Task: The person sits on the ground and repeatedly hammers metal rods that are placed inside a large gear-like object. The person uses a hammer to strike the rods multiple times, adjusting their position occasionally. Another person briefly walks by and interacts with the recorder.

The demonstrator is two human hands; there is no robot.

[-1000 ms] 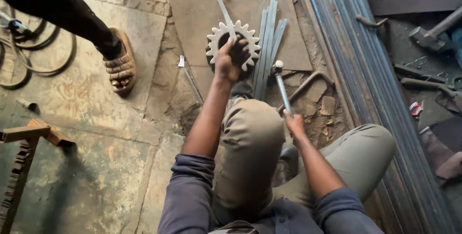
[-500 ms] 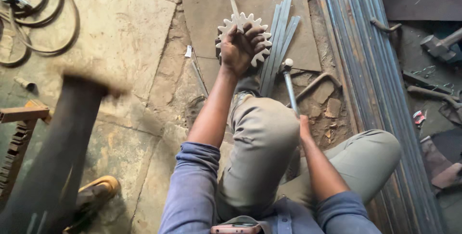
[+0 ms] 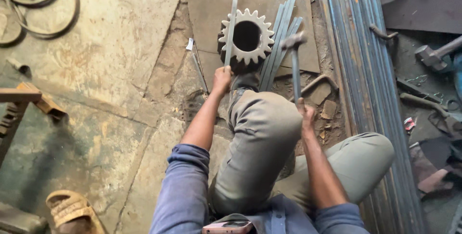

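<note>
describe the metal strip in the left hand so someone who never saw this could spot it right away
Start at the big toothed gear lying on the flat steel plate just ahead of the person's bent knee. The left hand grips a thin flat metal strip that runs across the gear's left side and up past the frame's top. Unlike the bundle of strips right of the gear, it is single and held.

There was one toothed gear (image 3: 247,39) on one flat metal plate (image 3: 211,3). Two hammers showed: one (image 3: 294,61) raised, another (image 3: 433,55) lying at the right. One long thin strip (image 3: 233,20) crossed the gear, and one sandal (image 3: 72,210) sat at the lower left. The bars (image 3: 281,41) beside the gear overlapped too much to count.
</note>
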